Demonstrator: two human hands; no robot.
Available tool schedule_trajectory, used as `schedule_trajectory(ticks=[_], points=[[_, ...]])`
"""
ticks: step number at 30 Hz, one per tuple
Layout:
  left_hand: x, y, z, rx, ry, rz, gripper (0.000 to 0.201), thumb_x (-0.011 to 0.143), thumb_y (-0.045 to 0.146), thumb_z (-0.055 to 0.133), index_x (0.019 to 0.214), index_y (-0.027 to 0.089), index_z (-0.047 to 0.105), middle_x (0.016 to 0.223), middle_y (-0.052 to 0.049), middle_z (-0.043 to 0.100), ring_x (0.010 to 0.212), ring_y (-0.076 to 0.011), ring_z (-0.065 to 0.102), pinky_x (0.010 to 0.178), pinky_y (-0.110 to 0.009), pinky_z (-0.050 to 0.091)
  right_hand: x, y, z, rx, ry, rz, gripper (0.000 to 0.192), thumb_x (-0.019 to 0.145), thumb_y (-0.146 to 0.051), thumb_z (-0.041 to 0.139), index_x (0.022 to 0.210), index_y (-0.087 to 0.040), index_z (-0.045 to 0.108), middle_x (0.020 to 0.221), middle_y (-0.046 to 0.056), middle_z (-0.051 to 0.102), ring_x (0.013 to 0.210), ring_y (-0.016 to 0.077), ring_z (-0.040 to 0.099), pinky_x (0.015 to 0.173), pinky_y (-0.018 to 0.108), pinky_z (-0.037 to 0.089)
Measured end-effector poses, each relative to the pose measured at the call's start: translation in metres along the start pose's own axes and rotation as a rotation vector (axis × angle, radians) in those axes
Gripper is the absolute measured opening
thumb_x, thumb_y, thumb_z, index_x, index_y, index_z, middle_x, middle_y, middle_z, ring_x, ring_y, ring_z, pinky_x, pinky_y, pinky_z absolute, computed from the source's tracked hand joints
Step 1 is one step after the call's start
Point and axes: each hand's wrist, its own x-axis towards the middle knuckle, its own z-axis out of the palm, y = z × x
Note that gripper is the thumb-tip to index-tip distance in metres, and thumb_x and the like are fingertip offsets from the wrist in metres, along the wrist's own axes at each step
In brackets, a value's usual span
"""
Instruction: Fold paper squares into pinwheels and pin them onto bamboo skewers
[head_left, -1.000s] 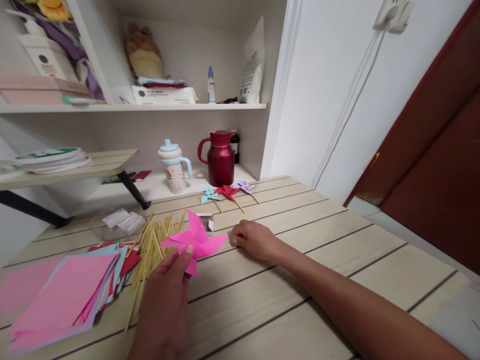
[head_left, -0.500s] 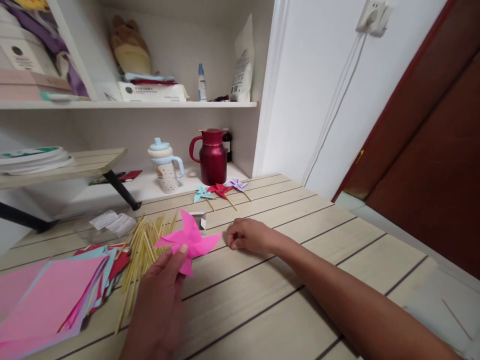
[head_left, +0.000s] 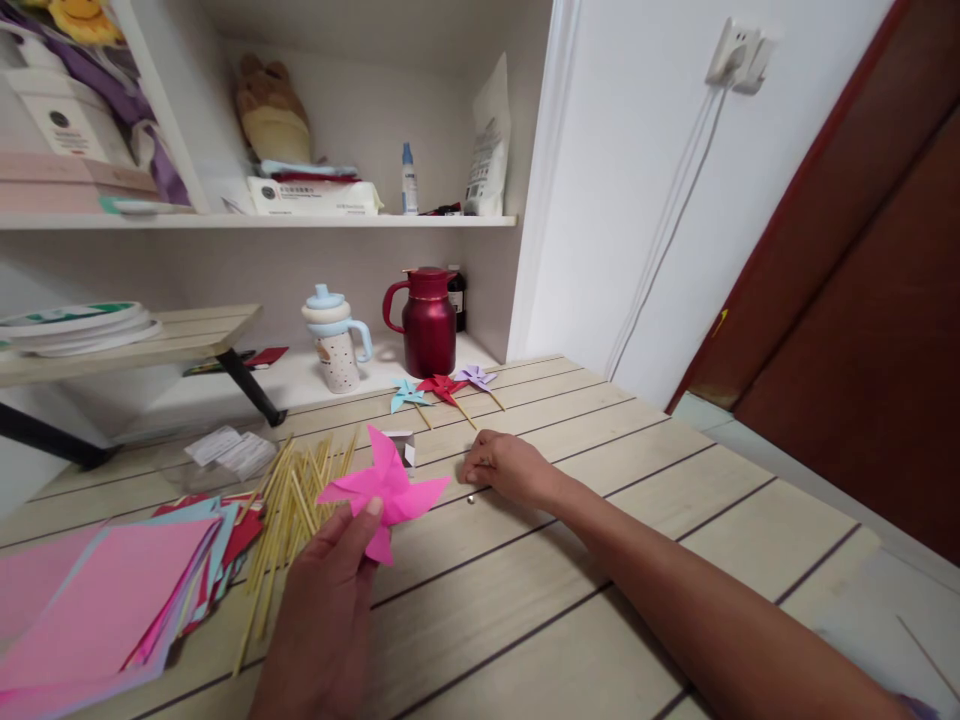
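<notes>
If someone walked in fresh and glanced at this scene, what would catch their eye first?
Most striking is the bright pink paper pinwheel, pinched in the left hand above the wooden table. To its left lie a fan of bamboo sticks and a stack of coloured paper squares; the right hand rests on the table beside a tiny pin. Farther back, three small finished pinwheels lie in front of a dark red jug.

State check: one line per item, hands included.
Left hand: pinching the pink pinwheel, lifted off the table.
Right hand: curled on the table, fingertips by a small pin.
Three small pinwheels: lying flat, on sticks.
Sticks: loose pile.
Paper stack: fanned.
Red jug: upright, lid on.
</notes>
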Motion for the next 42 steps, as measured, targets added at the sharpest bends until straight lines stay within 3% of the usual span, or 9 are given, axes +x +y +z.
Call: schedule_trajectory(ticks=[5, 13, 22, 25, 31, 42], points=[[0.002, -0.001, -0.004, 0.029, -0.031, 0.045, 0.016, 0.064, 0.033, 0.082, 0.069, 0.022, 0.071, 0.071, 0.005, 0.061, 0.068, -0.0122, 0.048, 0.062, -0.021, 0.043, -0.005, 0.0, -0.005, 0.053, 0.001, 0.0, 0.018, 0.081, -0.018, 0.065, 0.096, -0.023, 0.075, 0.1, 0.005, 0.068, 0.083, 0.0169, 0.062, 0.073, 0.026, 0.044], [0.002, 0.001, -0.004, 0.007, -0.01, 0.025, 0.02, 0.06, 0.032, 0.084, 0.067, 0.022, 0.068, 0.07, 0.006, 0.06, 0.07, -0.0118, 0.049, 0.063, -0.02, 0.044, -0.01, -0.002, -0.006, 0.171, -0.131, -0.082, 0.013, 0.073, -0.01, 0.066, 0.078, -0.02, 0.074, 0.082, 0.0, 0.072, 0.075, 0.0136, 0.063, 0.067, 0.021, 0.045], [-0.005, 0.004, 0.006, -0.032, -0.004, -0.014, 0.025, 0.049, 0.029, 0.087, 0.064, 0.02, 0.07, 0.065, 0.004, 0.062, 0.07, -0.0128, 0.054, 0.063, -0.021, 0.045, -0.007, -0.003, 0.001, 0.141, -0.106, -0.022, 0.016, 0.075, -0.008, 0.059, 0.072, -0.018, 0.071, 0.078, 0.002, 0.072, 0.077, 0.0166, 0.062, 0.07, 0.025, 0.042], [-0.005, 0.004, 0.007, -0.034, -0.012, -0.02, 0.027, 0.048, 0.03, 0.088, 0.064, 0.019, 0.069, 0.065, 0.005, 0.062, 0.068, -0.0113, 0.052, 0.063, -0.02, 0.045, -0.01, -0.005, -0.003, 0.183, -0.214, -0.019, 0.014, 0.079, -0.013, 0.06, 0.079, -0.017, 0.073, 0.078, 0.002, 0.072, 0.074, 0.0155, 0.062, 0.067, 0.024, 0.043], [-0.005, 0.0, 0.006, -0.04, -0.065, -0.005, 0.025, 0.05, 0.029, 0.088, 0.061, 0.019, 0.068, 0.062, 0.005, 0.06, 0.065, -0.0101, 0.049, 0.062, -0.018, 0.045, -0.02, -0.014, -0.009, 0.297, -0.64, -0.103, 0.007, 0.071, -0.017, 0.076, 0.078, -0.018, 0.075, 0.074, -0.002, 0.072, 0.073, 0.0137, 0.066, 0.067, 0.021, 0.048], [0.0, -0.003, 0.005, -0.018, -0.081, -0.02, 0.02, 0.054, 0.025, 0.086, 0.064, 0.018, 0.07, 0.066, 0.004, 0.063, 0.066, -0.0107, 0.052, 0.063, -0.02, 0.045, -0.019, -0.014, -0.002, 0.303, -0.663, -0.109, 0.008, 0.072, -0.014, 0.076, 0.077, -0.019, 0.073, 0.074, -0.003, 0.07, 0.076, 0.0133, 0.065, 0.068, 0.022, 0.046]])
